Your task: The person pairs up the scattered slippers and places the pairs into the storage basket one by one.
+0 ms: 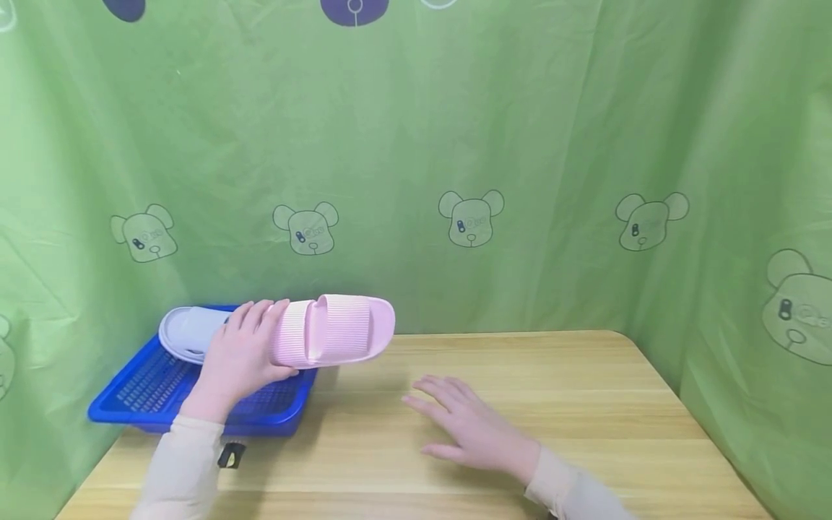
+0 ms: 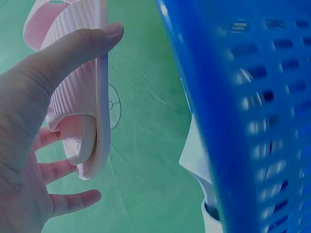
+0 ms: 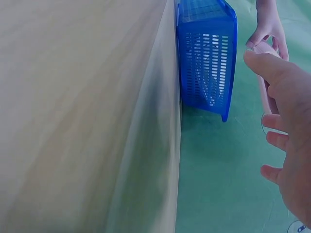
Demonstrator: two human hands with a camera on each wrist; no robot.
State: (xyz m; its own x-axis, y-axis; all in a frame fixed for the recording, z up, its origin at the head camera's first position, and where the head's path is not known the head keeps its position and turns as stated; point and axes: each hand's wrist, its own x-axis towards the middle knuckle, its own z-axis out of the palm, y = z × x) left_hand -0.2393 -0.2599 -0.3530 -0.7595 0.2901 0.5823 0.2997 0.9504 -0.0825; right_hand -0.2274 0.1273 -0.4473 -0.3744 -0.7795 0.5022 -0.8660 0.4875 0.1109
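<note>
My left hand (image 1: 242,361) grips a pair of pink ribbed slippers (image 1: 347,328), which seem nested together, around the heel end. It holds them above the right side of a blue plastic basket (image 1: 292,419), toes pointing right. In the left wrist view the thumb lies across the ribbed strap, with fingers behind. A pale blue-grey slipper (image 1: 188,332) lies at the basket's back left, partly behind the left hand. My right hand (image 1: 477,430) hovers over the table with spread fingers, holding nothing, to the right of the pink slippers.
The basket stands on the left of a light wooden table (image 1: 585,404). A small black object (image 1: 231,455) shows by the left sleeve. A green curtain (image 1: 403,144) with bear prints closes off the back and both sides.
</note>
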